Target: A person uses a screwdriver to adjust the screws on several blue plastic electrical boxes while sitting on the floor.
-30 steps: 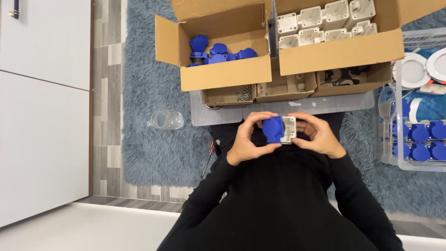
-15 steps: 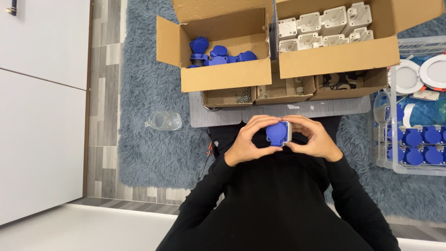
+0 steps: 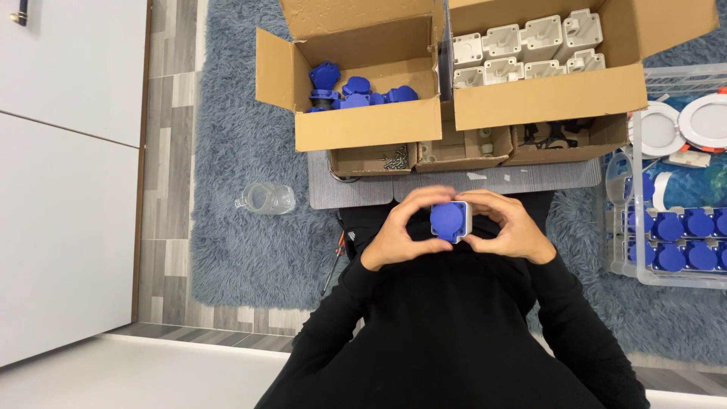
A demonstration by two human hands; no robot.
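The big blue-grey shag rug (image 3: 250,189) is the main worry from where I stand: if the small piece slips out of the person's grip, or any loose bit drops, it would likely sink into that deep pile and be hard to find. On the rug stand two open cardboard boxes, the left box (image 3: 367,130) holding loose blue caps and the right box (image 3: 549,102) holding white housings in rows, with low trays (image 3: 462,155) of small hardware in front of them; a knock from an elbow could tip those trays. A clear plastic crate (image 3: 666,238) of finished blue-topped units sits off to the person's right, and a clear jar (image 3: 265,198) lies on its side on the rug. The blue-capped socket unit (image 3: 450,220) sits between both hands, just above the lap. The left hand (image 3: 397,235) curls around its left side, fingers closed on it, and the right hand (image 3: 507,231) clasps the right side the same way, thumbs pressed near the cap. Uneven pressure could seat the cap crooked, I'd judge.
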